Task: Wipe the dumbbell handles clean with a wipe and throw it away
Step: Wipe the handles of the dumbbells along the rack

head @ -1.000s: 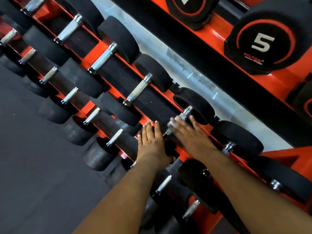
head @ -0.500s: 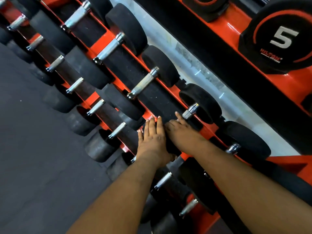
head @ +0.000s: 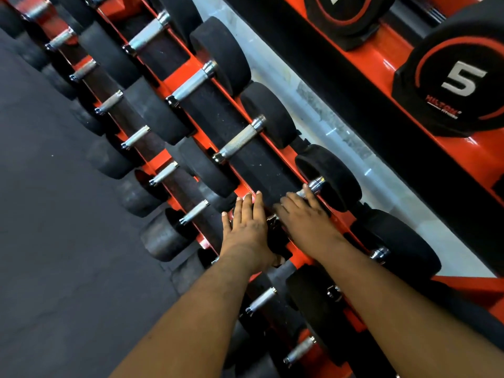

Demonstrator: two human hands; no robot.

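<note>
An orange rack of black dumbbells stands on dark floor; left hand lies flat, right hand covers a handle, grip unclear.

Gym (racked dumbbells, rubber floor)

The red steel rack runs diagonally from upper left to lower right in tiers. Black rubber-headed dumbbells with knurled chrome handles lie side by side in its black-lined cradles, heads overhanging the rails. An upper tier holds a black dumbbell marked 5. Dark rubber flooring borders the rack's left edge.
</note>
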